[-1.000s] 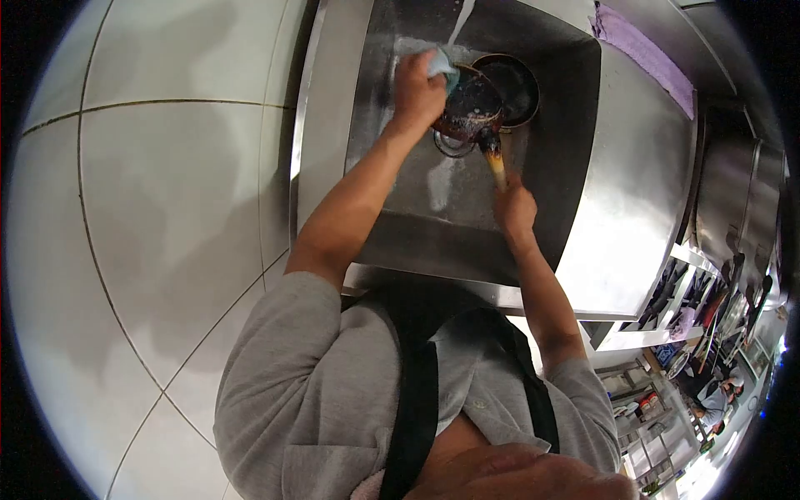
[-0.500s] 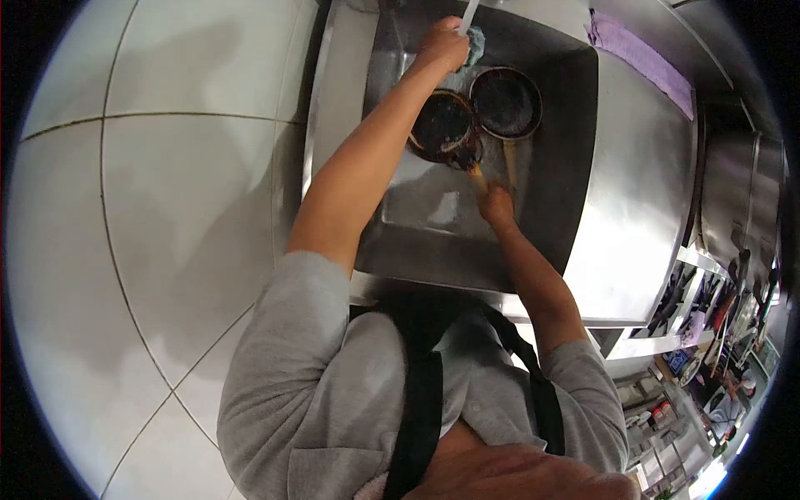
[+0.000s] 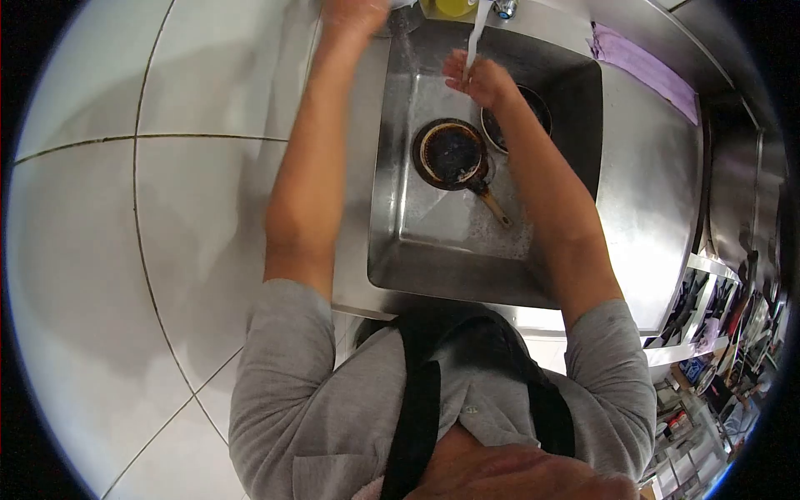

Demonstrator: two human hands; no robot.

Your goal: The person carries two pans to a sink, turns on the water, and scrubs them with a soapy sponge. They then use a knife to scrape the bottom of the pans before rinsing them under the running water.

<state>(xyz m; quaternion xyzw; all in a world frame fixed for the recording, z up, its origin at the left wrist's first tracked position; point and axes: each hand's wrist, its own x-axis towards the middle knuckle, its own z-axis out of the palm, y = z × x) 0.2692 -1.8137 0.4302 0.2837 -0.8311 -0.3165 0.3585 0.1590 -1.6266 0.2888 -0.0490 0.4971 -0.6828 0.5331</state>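
Observation:
At the top edge, beyond the sink's back left corner, my left hand (image 3: pixel 354 15) is blurred and partly cut off, so its fingers and anything in them cannot be made out. My right hand (image 3: pixel 485 82) is under the running water (image 3: pixel 476 37) with its fingers apart and nothing visible in them. Below it in the sink (image 3: pixel 467 279) lies a dark, stained pan (image 3: pixel 451 154), its worn handle (image 3: pixel 496 207) pointing toward me. A second dark pan (image 3: pixel 535 107) lies to the right, partly hidden by my right hand and forearm.
A metal tap part (image 3: pixel 505 8) and a yellow container (image 3: pixel 454 7) are behind the sink. A purple cloth (image 3: pixel 646 71) lies along the back of the steel counter (image 3: pixel 642 200) at right. Racks with utensils stand farther right.
My left hand has moved left out of the sink; the green scrubber it held is not visible. My right hand has let go of the stained pan's handle and moved up to the water.

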